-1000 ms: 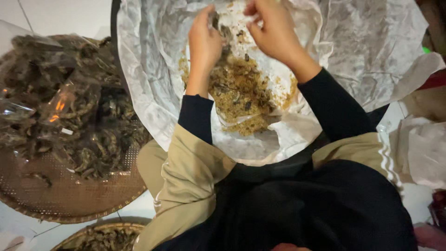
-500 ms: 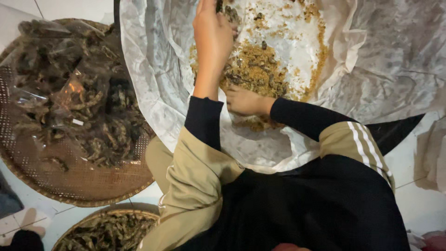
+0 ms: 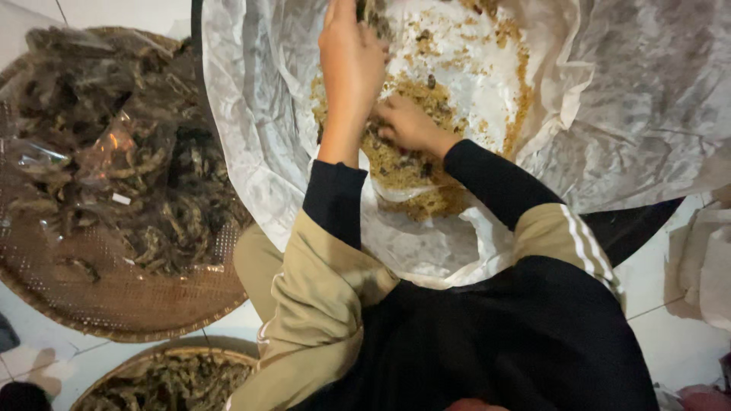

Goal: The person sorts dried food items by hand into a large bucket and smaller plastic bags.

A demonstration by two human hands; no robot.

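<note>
Resting in the golden-brown crumb heap on crumpled white paper, right hand is curled around crumbs; left hand, raised above the heap, is pinched on a dark piece.

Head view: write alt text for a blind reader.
Both hands work a pile of golden crumbs on white paper lining a big basin; the left hand reaches further than the right hand. A woven tray of dark dried pieces sits left.

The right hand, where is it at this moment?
In the head view, the right hand rests low on the brown crumb pile inside the paper-lined basin, just right of the raised left hand.
</note>
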